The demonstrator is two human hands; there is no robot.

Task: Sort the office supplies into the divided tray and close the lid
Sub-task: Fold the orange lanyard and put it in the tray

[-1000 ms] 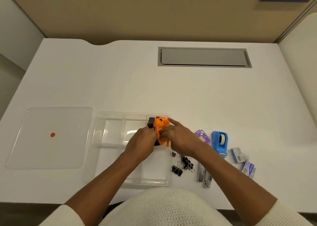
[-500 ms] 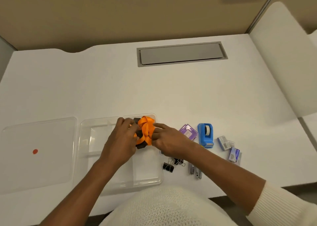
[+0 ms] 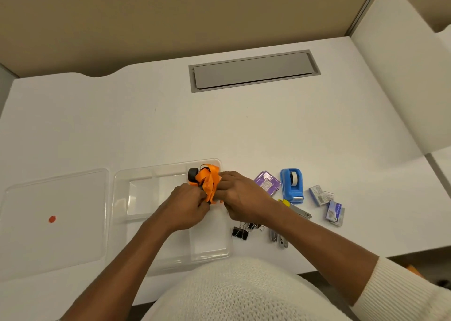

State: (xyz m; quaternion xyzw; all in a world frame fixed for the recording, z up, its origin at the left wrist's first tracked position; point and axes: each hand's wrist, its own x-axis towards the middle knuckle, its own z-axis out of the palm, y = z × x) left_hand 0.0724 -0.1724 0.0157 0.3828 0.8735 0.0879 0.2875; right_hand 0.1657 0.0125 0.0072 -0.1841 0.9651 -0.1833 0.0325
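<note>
A clear divided tray [image 3: 122, 198] lies on the white desk, its flat clear lid [image 3: 48, 223] with a red dot to its left. Over the tray's far right compartment, my left hand [image 3: 185, 206] and my right hand [image 3: 241, 196] both grip a bunched orange strap with black parts [image 3: 207, 179]. To the right of the tray lie a purple packet [image 3: 267, 183], a blue tape dispenser [image 3: 292, 185], two small staple boxes [image 3: 327, 203], black binder clips [image 3: 240, 233], a yellow-tipped metal tool [image 3: 299, 209] and a metal staple remover [image 3: 279, 240].
A grey cable hatch [image 3: 253, 70] is set into the desk farther back. A tan partition [image 3: 170, 23] stands behind the desk and a white panel [image 3: 402, 64] rises on the right. The desk's front edge runs close to my body.
Both hands have stayed on the orange strap at the tray's far right compartment, my left hand shifting lower on it. The camera view has swung, shifting the scene.
</note>
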